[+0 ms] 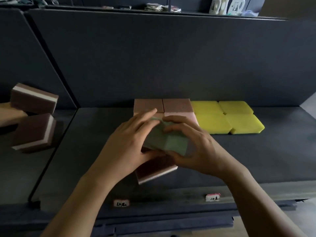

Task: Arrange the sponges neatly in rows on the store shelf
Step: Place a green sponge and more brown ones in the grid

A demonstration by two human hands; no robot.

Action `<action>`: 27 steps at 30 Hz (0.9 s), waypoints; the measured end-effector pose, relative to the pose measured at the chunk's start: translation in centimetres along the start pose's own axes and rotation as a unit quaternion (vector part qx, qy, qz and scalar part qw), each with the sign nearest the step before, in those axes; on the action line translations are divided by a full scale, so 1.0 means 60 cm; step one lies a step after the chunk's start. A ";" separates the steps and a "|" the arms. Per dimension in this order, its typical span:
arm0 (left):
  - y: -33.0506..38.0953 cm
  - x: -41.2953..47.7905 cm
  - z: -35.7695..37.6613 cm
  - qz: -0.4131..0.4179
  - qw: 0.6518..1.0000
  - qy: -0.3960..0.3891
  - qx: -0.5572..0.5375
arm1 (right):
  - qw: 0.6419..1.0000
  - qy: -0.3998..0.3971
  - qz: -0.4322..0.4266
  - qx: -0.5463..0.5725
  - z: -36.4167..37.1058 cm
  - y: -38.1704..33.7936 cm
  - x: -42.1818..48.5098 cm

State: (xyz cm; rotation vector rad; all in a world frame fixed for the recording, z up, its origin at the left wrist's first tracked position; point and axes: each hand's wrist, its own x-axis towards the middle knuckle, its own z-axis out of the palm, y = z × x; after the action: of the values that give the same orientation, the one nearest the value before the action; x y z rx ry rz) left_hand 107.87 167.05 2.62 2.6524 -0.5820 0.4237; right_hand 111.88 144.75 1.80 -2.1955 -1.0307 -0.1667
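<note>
Both hands hold a stack of thin green sponges (pixel 168 141) above the middle of the dark shelf (pixel 256 159). My left hand (pixel 126 142) grips its left side, thumb beneath. My right hand (pixel 193 142) curls over its right end. Under the hands lies a brown sponge with a pale layer (pixel 154 170), tilted. Behind them, brown and pink sponges (pixel 177 105) sit in a block against the back wall. Several yellow sponges (pixel 225 117) lie in a square to the right of that block.
Two brown-and-white sponges (pixel 34 117) lie loose on the neighbouring shelf section at the left, beyond a divider panel (pixel 51 69). Price tags (pixel 212 197) are stuck on the shelf's front edge. White bottles (pixel 229 6) stand on the upper shelf at the back right.
</note>
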 end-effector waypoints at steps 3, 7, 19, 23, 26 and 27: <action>-0.016 -0.004 -0.005 -0.021 1.000 0.003 -0.017 | 1.000 -0.010 -0.012 0.001 0.004 0.000 0.015; -0.045 -0.005 -0.014 -0.035 0.999 0.021 -0.018 | 0.998 -0.026 0.029 -0.045 0.008 0.008 0.035; -0.119 0.002 -0.062 -0.020 0.999 0.012 0.039 | 0.998 -0.031 -0.008 -0.058 0.067 0.005 0.130; -0.153 0.003 -0.066 -0.039 0.998 0.016 0.035 | 0.998 -0.023 0.052 -0.040 0.072 0.008 0.156; -0.175 0.004 -0.068 -0.046 0.998 0.026 0.039 | 0.992 -0.002 0.073 -0.102 0.073 0.016 0.173; -0.182 0.005 -0.068 -0.047 0.998 0.026 0.040 | 0.989 -0.002 0.078 -0.125 0.076 0.022 0.179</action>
State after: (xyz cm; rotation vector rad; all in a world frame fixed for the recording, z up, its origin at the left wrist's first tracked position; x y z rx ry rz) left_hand 112.21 177.85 2.94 2.7228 -0.4308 0.4949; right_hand 119.29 153.83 1.80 -2.4928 -0.8732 -0.2310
